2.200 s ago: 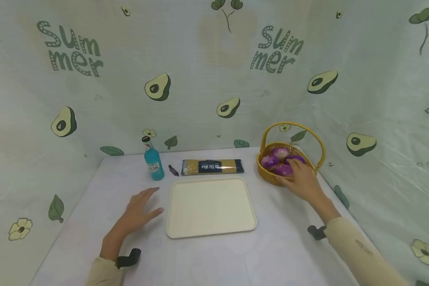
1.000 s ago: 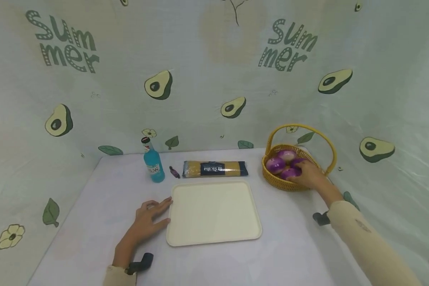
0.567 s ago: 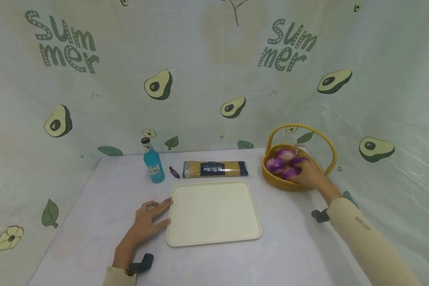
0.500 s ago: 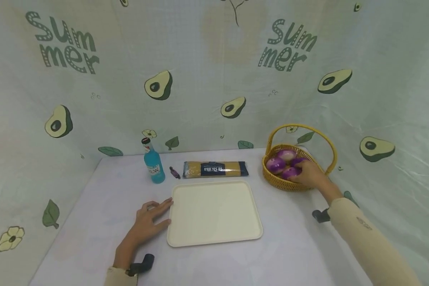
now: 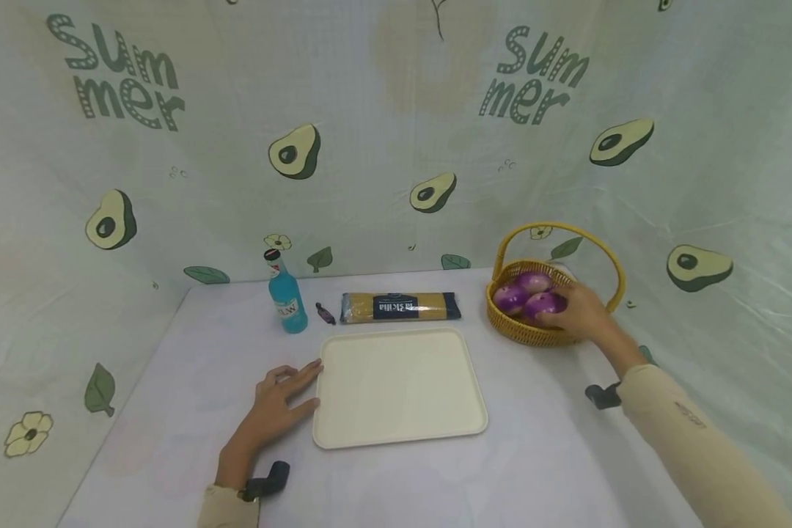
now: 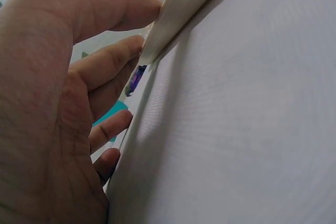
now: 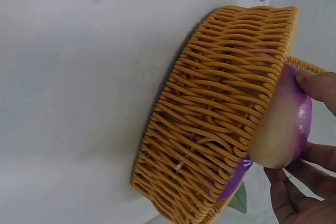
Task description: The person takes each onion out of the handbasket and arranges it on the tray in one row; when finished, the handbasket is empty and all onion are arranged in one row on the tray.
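My right hand pinches a purple-and-white onion at the front of the wicker basket. In the right wrist view the thumb lies on one side of the onion and the fingers on the other, with the onion raised to the basket's rim. Other purple onions lie inside; my hand hides part of the contents. My left hand rests at the left edge of the cream tray. In the left wrist view its thumb and forefinger touch the tray's rim, fingers fairly straight.
Behind the tray lies a packet of spaghetti. A wrapped candy and a blue bottle stand or lie to its left. The basket's tall handle arches above the onions. A printed cloth backdrop hangs behind the table.
My right hand has reached into the basket, closed on an onion and lifted it slightly. My left hand moved right to the tray's edge and stayed there. The head view has shifted a little.
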`<state>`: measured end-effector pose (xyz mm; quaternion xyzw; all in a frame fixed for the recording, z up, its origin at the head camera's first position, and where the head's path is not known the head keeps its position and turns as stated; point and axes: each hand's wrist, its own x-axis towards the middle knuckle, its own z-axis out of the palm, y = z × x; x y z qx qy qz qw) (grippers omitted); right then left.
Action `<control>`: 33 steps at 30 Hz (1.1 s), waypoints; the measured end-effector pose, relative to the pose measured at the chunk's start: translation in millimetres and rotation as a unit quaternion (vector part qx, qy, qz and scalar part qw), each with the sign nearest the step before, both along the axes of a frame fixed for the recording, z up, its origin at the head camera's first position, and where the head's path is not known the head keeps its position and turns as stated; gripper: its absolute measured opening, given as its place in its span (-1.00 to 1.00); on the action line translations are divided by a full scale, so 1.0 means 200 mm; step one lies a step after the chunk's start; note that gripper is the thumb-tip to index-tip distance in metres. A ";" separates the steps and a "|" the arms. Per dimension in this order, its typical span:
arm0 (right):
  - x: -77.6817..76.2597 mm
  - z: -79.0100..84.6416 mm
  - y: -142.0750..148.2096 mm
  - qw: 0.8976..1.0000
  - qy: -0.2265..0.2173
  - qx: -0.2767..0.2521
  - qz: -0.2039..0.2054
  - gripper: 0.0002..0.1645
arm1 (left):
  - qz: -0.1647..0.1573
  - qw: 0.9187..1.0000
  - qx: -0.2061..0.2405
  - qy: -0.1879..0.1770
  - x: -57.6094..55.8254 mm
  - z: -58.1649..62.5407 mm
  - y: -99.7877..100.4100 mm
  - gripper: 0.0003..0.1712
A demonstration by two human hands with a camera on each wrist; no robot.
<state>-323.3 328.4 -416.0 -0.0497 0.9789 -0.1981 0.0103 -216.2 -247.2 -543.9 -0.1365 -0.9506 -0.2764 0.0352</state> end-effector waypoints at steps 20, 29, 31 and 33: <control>0.07 0.08 -0.06 1.000 0.026 0.002 -0.009 0.08 | 0.003 1.000 0.001 -0.008 0.00 0.00 0.00 -0.25; 0.10 0.09 -0.09 0.999 0.044 0.002 -0.010 0.08 | 0.002 1.000 -0.002 -0.010 0.00 0.00 0.01 -0.26; 0.11 0.10 -0.10 0.999 0.045 0.002 -0.011 0.08 | 0.005 1.000 -0.005 -0.014 0.00 0.01 0.01 -0.26; 0.12 0.11 -0.12 0.999 0.045 0.001 -0.010 0.08 | 0.009 1.000 -0.010 -0.021 0.01 0.02 0.01 -0.25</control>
